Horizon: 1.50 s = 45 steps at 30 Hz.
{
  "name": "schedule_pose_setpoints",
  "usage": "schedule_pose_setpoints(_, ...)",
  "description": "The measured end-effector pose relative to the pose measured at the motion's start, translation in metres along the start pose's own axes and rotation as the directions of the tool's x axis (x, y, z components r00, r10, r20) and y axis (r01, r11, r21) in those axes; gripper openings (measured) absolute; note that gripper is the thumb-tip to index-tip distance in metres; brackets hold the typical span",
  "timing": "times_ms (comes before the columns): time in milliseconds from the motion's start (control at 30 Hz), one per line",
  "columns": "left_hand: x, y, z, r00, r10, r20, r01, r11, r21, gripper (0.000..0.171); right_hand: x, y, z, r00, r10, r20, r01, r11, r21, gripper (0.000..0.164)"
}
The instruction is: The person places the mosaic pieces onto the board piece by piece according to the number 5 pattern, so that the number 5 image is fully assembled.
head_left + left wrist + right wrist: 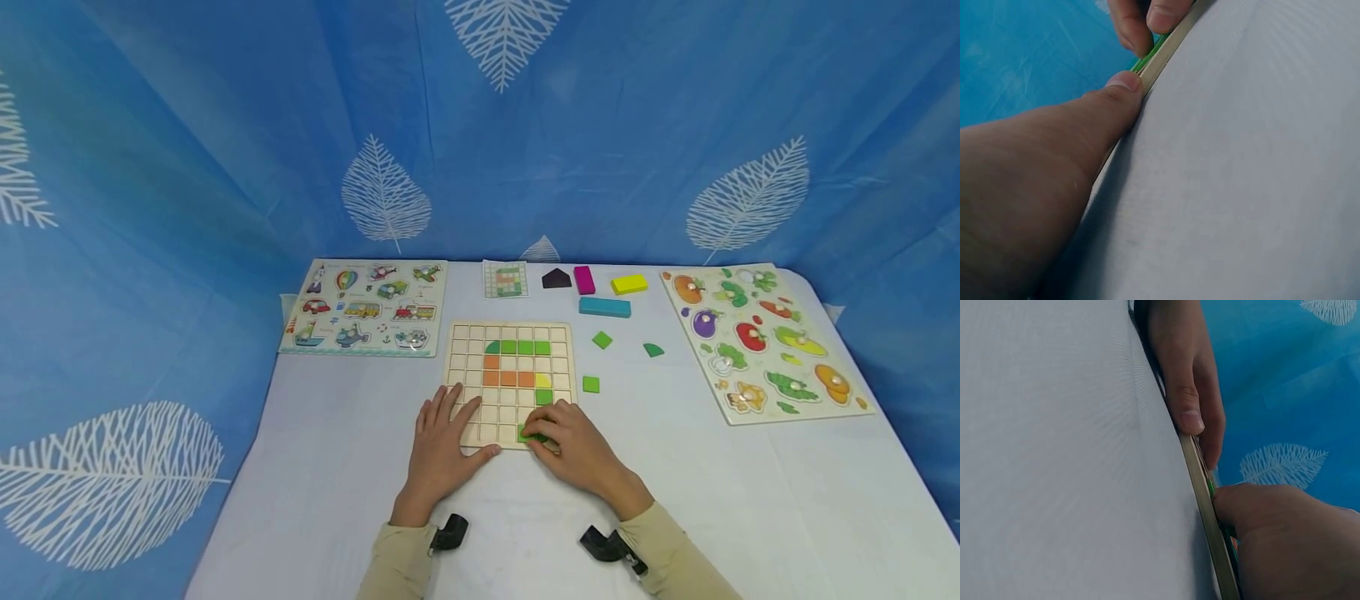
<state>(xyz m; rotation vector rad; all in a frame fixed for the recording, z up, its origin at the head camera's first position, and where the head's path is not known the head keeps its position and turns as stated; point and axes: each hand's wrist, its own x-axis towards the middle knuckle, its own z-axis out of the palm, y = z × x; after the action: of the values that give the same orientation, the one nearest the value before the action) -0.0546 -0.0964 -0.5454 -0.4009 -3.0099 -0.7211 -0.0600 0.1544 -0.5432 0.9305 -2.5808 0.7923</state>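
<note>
A wooden grid board lies on the table with colored tiles set in its squares. Among them are a row of green tiles, orange tiles, a yellow tile and a rounded dark-green tile. My left hand rests on the board's near left corner, fingers spread and thumb along the front edge. At the near right part, my right hand pinches a green tile down at the front row, its fingers partly covering it. Another green tile sits just beyond those fingers.
Loose green squares and a green quarter-round lie right of the board. Behind are a small pattern card, a teal block, and yellow, magenta and black blocks. A vehicle puzzle stands left, a vegetable puzzle right.
</note>
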Motion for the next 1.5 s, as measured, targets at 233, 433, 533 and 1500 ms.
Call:
schedule_pose_setpoints(233, 0.0, 0.001, -0.002, 1.0, -0.001, 0.003, 0.001, 1.0, -0.01, 0.081, 0.0, 0.0, -0.001, 1.0, -0.009, -0.005, 0.009, 0.999, -0.045, 0.009)
schedule_pose_setpoints(433, -0.001, 0.002, -0.002, 1.0, -0.007, -0.002, 0.007, 1.0, -0.004, 0.082, -0.001, 0.011, -0.01, 0.998, 0.02, -0.057, -0.02, 1.0, -0.012, 0.007)
schedule_pose_setpoints(533, -0.001, 0.003, -0.002, 1.0, -0.013, -0.004, 0.013, 1.0, -0.005, 0.082, -0.003, 0.027, -0.022, 0.987, 0.116, -0.108, -0.114, 0.993, 0.023, 0.009)
schedule_pose_setpoints(1500, 0.0, -0.011, -0.015, 0.998, -0.03, 0.057, 0.041, 0.979, -0.2, 0.078, -0.011, 0.046, -0.029, 0.931, 0.345, -0.115, -0.347, 0.938, 0.003, 0.018)
